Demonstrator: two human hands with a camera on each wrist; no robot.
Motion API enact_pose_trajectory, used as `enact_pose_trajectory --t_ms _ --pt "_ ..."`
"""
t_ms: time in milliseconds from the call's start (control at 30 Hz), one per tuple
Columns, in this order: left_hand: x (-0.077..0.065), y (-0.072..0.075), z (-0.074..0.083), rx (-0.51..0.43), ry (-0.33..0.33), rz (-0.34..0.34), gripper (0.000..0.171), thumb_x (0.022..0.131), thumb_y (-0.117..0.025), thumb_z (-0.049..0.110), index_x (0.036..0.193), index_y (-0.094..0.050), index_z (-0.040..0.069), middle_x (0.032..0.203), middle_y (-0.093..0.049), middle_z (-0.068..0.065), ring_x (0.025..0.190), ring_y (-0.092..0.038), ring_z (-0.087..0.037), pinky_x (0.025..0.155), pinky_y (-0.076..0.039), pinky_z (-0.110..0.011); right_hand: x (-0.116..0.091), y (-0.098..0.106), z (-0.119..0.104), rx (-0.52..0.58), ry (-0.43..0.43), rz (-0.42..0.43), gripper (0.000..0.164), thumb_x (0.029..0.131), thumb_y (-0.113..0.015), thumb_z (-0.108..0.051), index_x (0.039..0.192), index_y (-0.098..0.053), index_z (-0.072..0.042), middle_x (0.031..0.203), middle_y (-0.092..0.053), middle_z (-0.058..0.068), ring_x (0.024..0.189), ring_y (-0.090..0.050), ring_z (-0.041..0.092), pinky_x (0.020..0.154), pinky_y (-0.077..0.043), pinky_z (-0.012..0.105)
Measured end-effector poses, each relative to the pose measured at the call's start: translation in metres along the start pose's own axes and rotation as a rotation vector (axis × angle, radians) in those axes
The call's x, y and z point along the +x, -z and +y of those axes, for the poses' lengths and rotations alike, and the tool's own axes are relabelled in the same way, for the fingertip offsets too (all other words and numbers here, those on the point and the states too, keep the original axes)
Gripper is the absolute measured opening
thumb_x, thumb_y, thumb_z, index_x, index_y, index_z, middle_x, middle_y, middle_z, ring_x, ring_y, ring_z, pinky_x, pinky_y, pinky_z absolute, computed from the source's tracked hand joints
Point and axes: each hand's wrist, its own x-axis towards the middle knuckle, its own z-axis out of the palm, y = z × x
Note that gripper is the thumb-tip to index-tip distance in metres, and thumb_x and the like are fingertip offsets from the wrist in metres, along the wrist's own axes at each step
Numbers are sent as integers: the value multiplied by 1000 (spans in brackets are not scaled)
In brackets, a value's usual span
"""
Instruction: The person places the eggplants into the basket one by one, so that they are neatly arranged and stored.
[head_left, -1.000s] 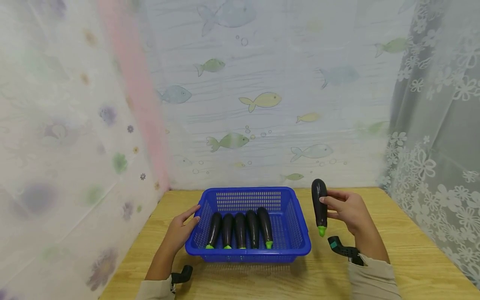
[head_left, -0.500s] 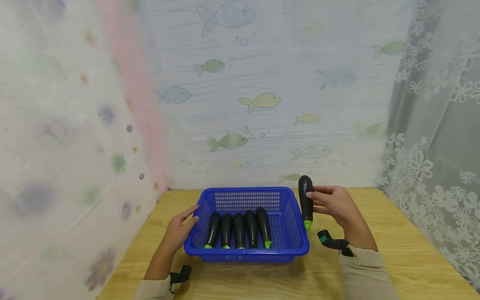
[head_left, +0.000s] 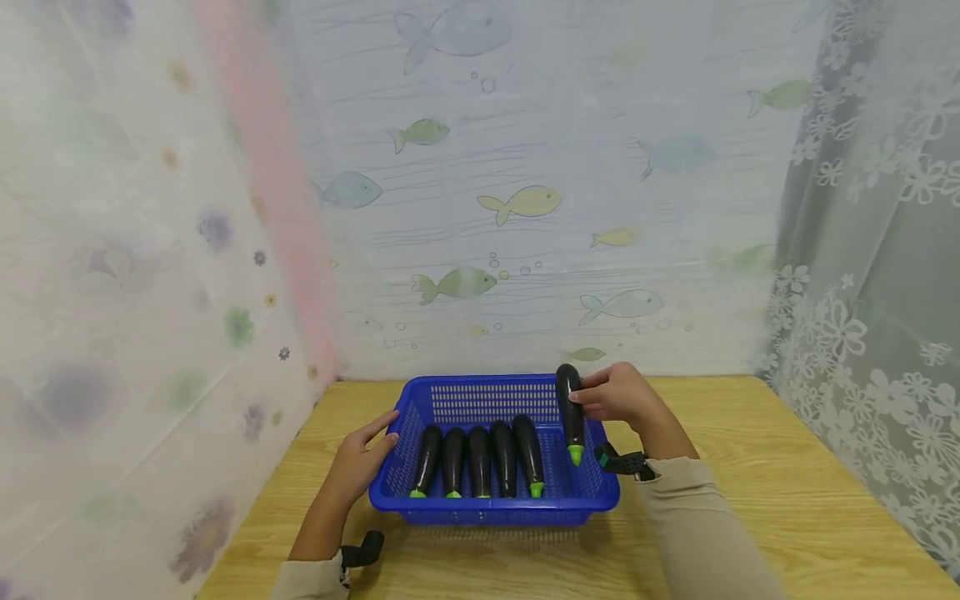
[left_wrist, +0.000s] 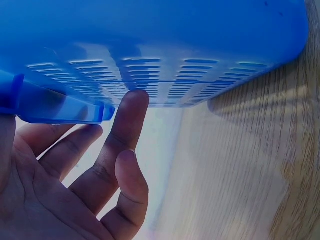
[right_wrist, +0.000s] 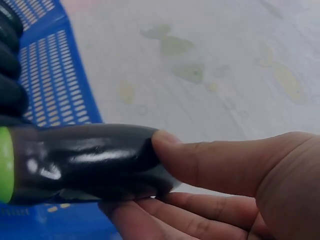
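Note:
My right hand (head_left: 619,393) pinches a glossy dark eggplant (head_left: 570,408) between thumb and fingers near its rounded end. The eggplant is upright over the right part of the blue basket (head_left: 480,503), its green stem end (head_left: 575,455) pointing down. Up close in the right wrist view, the thumb presses one side of the eggplant (right_wrist: 95,160) and fingers support the other. Several more eggplants (head_left: 480,460) lie side by side in the basket, stems toward me. My left hand (head_left: 360,467) holds the basket's left rim; the left wrist view shows fingers (left_wrist: 131,117) beneath the rim by the slotted wall.
The basket stands on a wood-grain table (head_left: 750,500). Behind it hangs a pale curtain (head_left: 480,233) printed with fish. A flowered sheet (head_left: 150,333) closes the left side, and a lace-patterned curtain (head_left: 862,333) hangs at the right.
My right hand has carried the eggplant leftward from beside the basket, across its right rim, and slightly down to over the inside. The left hand has stayed at the rim.

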Motion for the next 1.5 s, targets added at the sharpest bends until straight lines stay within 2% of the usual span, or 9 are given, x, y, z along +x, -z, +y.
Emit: enact_pose_trajectory --t_ms 167,300,433,533,767,867,933,1200,1500 --pt "0 0 0 2 -1 3 45 94 -58 35 138 -51 28 147 -43 -4 123 -53 -38 87 -54 -49 8 -16 -1 -66 -16 -29 53 79 -76 -9 122 -54 15 108 -65 26 82 -71 28 70 -59 38" --pt "0 0 0 -4 -1 0 46 94 -58 36 138 -51 28 147 -43 -4 120 -55 -38 85 -55 -47 13 -28 1 -70 -30 -54 49 78 -75 -3 119 -55 16 100 -67 24 78 -71 28 68 -59 40" --pt "1 0 -1 -9 12 1 45 94 -58 35 138 -50 30 148 -43 -2 117 -58 -37 82 -56 -46 16 -37 3 -83 -31 -78 48 78 -75 0 118 -55 16 99 -68 24 77 -71 29 67 -59 41" --pt "2 0 -2 -8 10 3 45 94 -58 35 138 -51 30 147 -43 -1 115 -59 -36 81 -56 -46 17 -43 3 -141 -26 -82 47 78 -75 -1 118 -56 16 101 -67 23 77 -71 28 65 -59 40" --pt "6 1 -4 11 -29 1 45 95 -57 36 139 -50 27 148 -43 -4 123 -52 -38 89 -52 -51 22 -50 0 -295 -20 -70 34 77 -76 -2 106 -65 10 101 -65 20 74 -69 27 62 -59 37" --pt "5 0 -4 28 -19 5 45 95 -57 36 139 -50 29 147 -43 -3 128 -48 -38 93 -49 -53 22 -52 2 -333 -28 -76 30 76 -77 -3 101 -66 9 100 -64 19 72 -69 26 60 -59 35" --pt "4 0 -4 34 -13 3 45 95 -56 36 139 -50 29 148 -43 -2 129 -46 -38 94 -48 -54 22 -53 3 -333 -40 -77 30 76 -77 -4 100 -66 9 98 -64 19 71 -68 26 59 -59 34" --pt "3 -1 -2 4 -17 11 44 95 -56 35 139 -50 30 147 -43 0 119 -56 -37 83 -55 -47 20 -53 4 -293 -50 -69 24 75 -77 -4 93 -68 8 87 -68 16 71 -70 29 60 -59 37" --pt "4 -2 -5 5 -24 3 45 95 -57 33 139 -50 27 147 -43 -3 122 -54 -37 86 -54 -48 16 -52 6 -217 -56 -30 33 76 -76 -5 102 -65 11 94 -67 19 74 -70 31 61 -59 37"
